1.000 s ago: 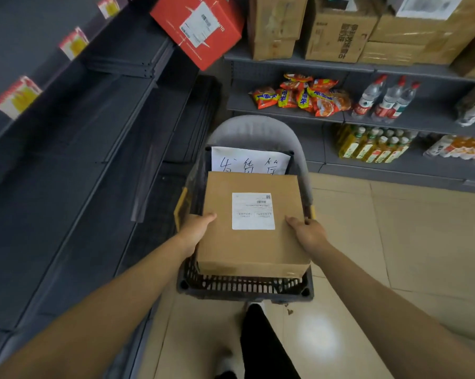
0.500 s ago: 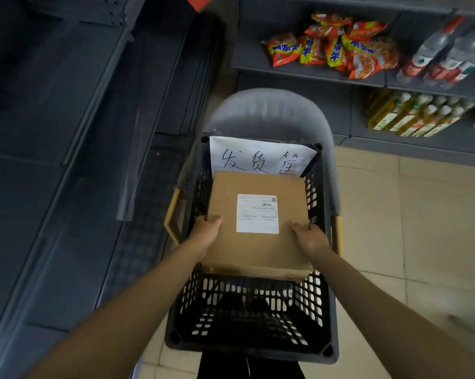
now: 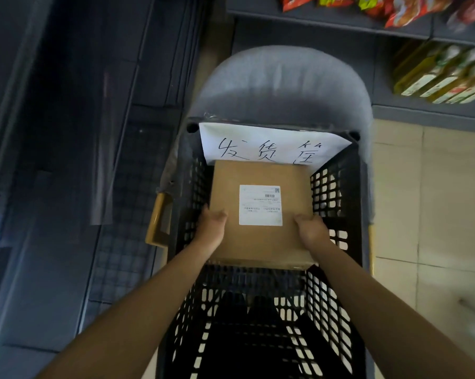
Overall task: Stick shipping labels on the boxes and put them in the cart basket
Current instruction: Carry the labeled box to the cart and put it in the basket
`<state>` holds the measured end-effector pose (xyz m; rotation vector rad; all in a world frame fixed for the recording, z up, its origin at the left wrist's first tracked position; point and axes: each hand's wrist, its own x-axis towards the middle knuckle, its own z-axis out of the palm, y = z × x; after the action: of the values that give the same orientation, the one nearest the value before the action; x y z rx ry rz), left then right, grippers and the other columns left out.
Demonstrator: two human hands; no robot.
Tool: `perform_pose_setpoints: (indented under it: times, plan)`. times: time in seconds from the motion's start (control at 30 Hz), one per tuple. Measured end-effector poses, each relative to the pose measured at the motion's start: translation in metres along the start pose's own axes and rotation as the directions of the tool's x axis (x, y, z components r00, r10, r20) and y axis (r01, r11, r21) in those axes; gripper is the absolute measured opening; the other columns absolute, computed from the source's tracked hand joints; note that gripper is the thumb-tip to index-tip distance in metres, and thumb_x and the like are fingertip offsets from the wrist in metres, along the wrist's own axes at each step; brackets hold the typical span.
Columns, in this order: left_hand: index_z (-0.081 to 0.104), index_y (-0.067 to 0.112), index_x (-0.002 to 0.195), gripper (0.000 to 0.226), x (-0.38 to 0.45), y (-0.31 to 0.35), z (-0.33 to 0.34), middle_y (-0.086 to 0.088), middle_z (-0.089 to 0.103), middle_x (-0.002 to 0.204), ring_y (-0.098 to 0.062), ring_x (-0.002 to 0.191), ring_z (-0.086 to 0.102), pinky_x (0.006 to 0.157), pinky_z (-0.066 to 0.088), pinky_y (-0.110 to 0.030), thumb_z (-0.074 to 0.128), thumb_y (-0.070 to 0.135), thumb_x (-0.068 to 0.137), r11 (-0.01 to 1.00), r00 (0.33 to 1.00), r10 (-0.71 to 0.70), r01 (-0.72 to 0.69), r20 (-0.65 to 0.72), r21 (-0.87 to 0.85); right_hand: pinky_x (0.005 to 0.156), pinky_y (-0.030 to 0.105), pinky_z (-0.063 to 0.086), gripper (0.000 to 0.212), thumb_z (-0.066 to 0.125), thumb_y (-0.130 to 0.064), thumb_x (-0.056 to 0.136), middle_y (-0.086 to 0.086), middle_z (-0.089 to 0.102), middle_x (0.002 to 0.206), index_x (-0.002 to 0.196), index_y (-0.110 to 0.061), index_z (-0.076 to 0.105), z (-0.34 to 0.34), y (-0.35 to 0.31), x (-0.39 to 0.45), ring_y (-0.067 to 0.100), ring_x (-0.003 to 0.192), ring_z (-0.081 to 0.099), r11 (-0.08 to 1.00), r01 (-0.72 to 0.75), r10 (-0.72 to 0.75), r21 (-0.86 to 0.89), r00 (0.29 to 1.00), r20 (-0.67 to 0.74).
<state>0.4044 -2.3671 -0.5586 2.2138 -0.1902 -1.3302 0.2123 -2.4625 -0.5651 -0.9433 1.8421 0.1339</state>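
A flat brown cardboard box [image 3: 261, 242] with a white shipping label [image 3: 260, 205] on top sits low inside the black lattice cart basket [image 3: 337, 305], against its far end. My left hand [image 3: 211, 225] grips the box's left edge, thumb on top. My right hand [image 3: 311, 228] grips the right edge the same way. A white paper sign [image 3: 271, 144] with handwritten characters hangs on the basket's far wall, just behind the box.
A grey padded chair back [image 3: 282, 83] stands beyond the basket. Dark metal shelving [image 3: 66, 132] runs along the left. Shelves with snack bags [image 3: 405, 9] and bottles [image 3: 444, 75] are at the upper right. Beige floor tiles [image 3: 433, 214] lie to the right.
Both hands have lowered the box from above the basket rim down into the basket, toward its far end. The view has tipped further down.
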Motion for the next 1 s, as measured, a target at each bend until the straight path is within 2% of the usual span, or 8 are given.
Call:
perform_pose_setpoints:
  times: [0.2, 0.33, 0.47, 0.57, 0.7, 0.8, 0.9, 1.0]
  plan:
    - [0.031, 0.011, 0.146, 0.052, 0.019, -0.014, 0.012, -0.011, 0.047, 0.141, -0.03, 0.126, 0.047, 0.107, 0.038, -0.044, 0.047, 0.028, 0.099, 0.999, 0.999, -0.038, 0.039, -0.017, 0.026, 0.108, 0.044, 0.034, 0.066, 0.048, -0.045, 0.096, 0.022, 0.029, 0.147, 0.145, -0.003, 0.032, 0.012, 0.005, 0.021, 0.039, 0.13, 0.038, 0.983, 0.014, -0.018, -0.181, 1.0, -0.022]
    - [0.027, 0.011, 0.148, 0.055, 0.03, -0.014, 0.016, -0.01, 0.044, 0.144, -0.029, 0.129, 0.045, 0.109, 0.036, -0.045, 0.048, 0.025, 0.098, 0.999, 0.999, -0.028, 0.028, -0.019, 0.017, 0.108, 0.044, 0.036, 0.061, 0.056, -0.03, 0.093, 0.018, 0.041, 0.145, 0.145, -0.007, 0.033, 0.02, 0.003, 0.033, 0.036, 0.13, 0.042, 0.994, 0.047, -0.048, -0.102, 0.999, 0.001]
    - [0.017, 0.014, 0.152, 0.063, 0.043, -0.007, 0.018, -0.008, 0.035, 0.15, -0.028, 0.135, 0.038, 0.112, 0.033, -0.044, 0.048, 0.025, 0.098, 0.997, 0.998, -0.066, 0.067, -0.004, 0.027, 0.109, 0.046, 0.036, 0.079, 0.063, -0.03, 0.089, 0.01, 0.038, 0.149, 0.152, -0.017, 0.018, 0.022, -0.005, 0.039, 0.032, 0.132, 0.041, 0.999, 0.023, -0.025, 0.03, 0.997, 0.066]
    - [0.016, 0.016, 0.152, 0.062, 0.05, -0.004, 0.018, -0.008, 0.032, 0.152, -0.028, 0.135, 0.038, 0.112, 0.033, -0.043, 0.046, 0.024, 0.099, 0.995, 0.995, -0.097, 0.097, -0.015, 0.026, 0.111, 0.045, 0.034, 0.086, 0.065, -0.034, 0.088, 0.011, 0.034, 0.151, 0.153, -0.015, 0.012, 0.023, -0.008, 0.044, 0.032, 0.135, 0.037, 1.0, -0.003, 0.001, 0.02, 0.994, 0.109]
    - [0.01, 0.017, 0.153, 0.068, 0.049, -0.006, 0.019, -0.007, 0.024, 0.156, -0.028, 0.137, 0.034, 0.112, 0.033, -0.04, 0.048, 0.018, 0.097, 0.99, 0.997, -0.076, 0.077, -0.014, 0.116, 0.11, 0.042, 0.035, 0.084, 0.061, -0.034, 0.09, 0.01, 0.035, 0.151, 0.153, -0.013, 0.011, 0.027, -0.008, 0.045, 0.031, 0.135, 0.038, 1.0, 0.007, -0.005, -0.023, 0.996, 0.094]
    - [0.016, 0.015, 0.152, 0.068, 0.045, -0.003, 0.018, -0.009, 0.031, 0.152, -0.029, 0.134, 0.04, 0.109, 0.037, -0.044, 0.051, 0.01, 0.093, 0.986, 0.999, -0.048, 0.05, -0.016, 0.158, 0.11, 0.04, 0.034, 0.081, 0.061, -0.035, 0.09, 0.01, 0.035, 0.151, 0.153, -0.013, 0.014, 0.026, -0.009, 0.041, 0.032, 0.135, 0.038, 0.996, 0.042, -0.039, -0.08, 0.998, 0.04]
    - [0.029, 0.011, 0.147, 0.061, 0.036, 0.003, 0.018, -0.012, 0.039, 0.145, -0.029, 0.125, 0.048, 0.104, 0.043, -0.041, 0.053, 0.006, 0.09, 0.982, 1.0, 0.011, -0.006, -0.025, 0.187, 0.109, 0.043, 0.036, 0.076, 0.058, -0.03, 0.09, 0.012, 0.036, 0.149, 0.152, -0.015, 0.016, 0.022, -0.011, 0.033, 0.034, 0.134, 0.038, 0.991, 0.069, -0.068, -0.117, 0.998, 0.007]
    - [0.032, 0.008, 0.145, 0.06, 0.019, 0.01, 0.018, -0.014, 0.033, 0.145, -0.03, 0.124, 0.047, 0.104, 0.043, -0.041, 0.056, 0.012, 0.091, 0.952, 0.999, 0.044, -0.044, 0.008, 0.302, 0.107, 0.044, 0.038, 0.067, 0.057, -0.023, 0.09, 0.014, 0.042, 0.144, 0.148, -0.012, 0.026, 0.016, -0.013, 0.019, 0.034, 0.131, 0.04, 0.982, 0.113, -0.12, -0.152, 0.992, -0.037]
